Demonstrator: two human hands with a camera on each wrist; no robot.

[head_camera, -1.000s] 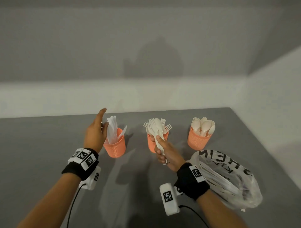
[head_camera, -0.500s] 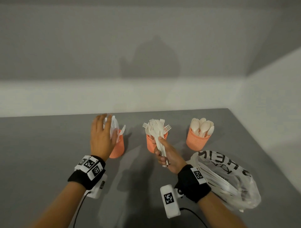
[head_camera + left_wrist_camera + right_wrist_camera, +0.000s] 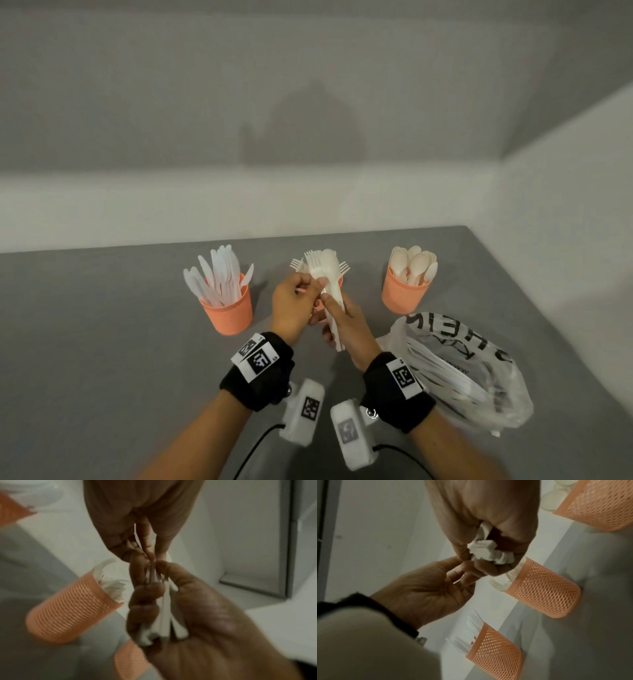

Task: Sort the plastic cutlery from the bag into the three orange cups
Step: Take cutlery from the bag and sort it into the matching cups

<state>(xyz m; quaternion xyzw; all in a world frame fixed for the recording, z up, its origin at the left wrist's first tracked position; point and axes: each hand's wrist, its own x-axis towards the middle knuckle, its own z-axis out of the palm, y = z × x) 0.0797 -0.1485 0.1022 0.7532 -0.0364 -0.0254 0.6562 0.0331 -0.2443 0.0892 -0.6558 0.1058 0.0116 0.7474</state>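
My right hand (image 3: 337, 315) grips a bundle of white plastic cutlery (image 3: 325, 270) by the handles, fork tines and a spoon bowl pointing up. My left hand (image 3: 317, 282) pinches the bundle just below the heads; the left wrist view shows those fingertips (image 3: 150, 555) meeting on it. The handle ends (image 3: 488, 553) stick out under my right fist. Three orange mesh cups stand in a row: the knife cup (image 3: 227, 311) on the left, the fork cup (image 3: 339, 284) mostly hidden behind my hands, the spoon cup (image 3: 406, 294) on the right. The plastic bag (image 3: 462, 370) lies by my right wrist.
The grey table (image 3: 102, 342) ends at a white wall behind the cups and another wall on the right. More white cutlery shows through the bag. Black cables run from both wrist cameras near the front edge.
My left hand left the knife cup and swung right to the bundle, where it now pinches. The right hand kept holding the bundle in front of the fork cup.
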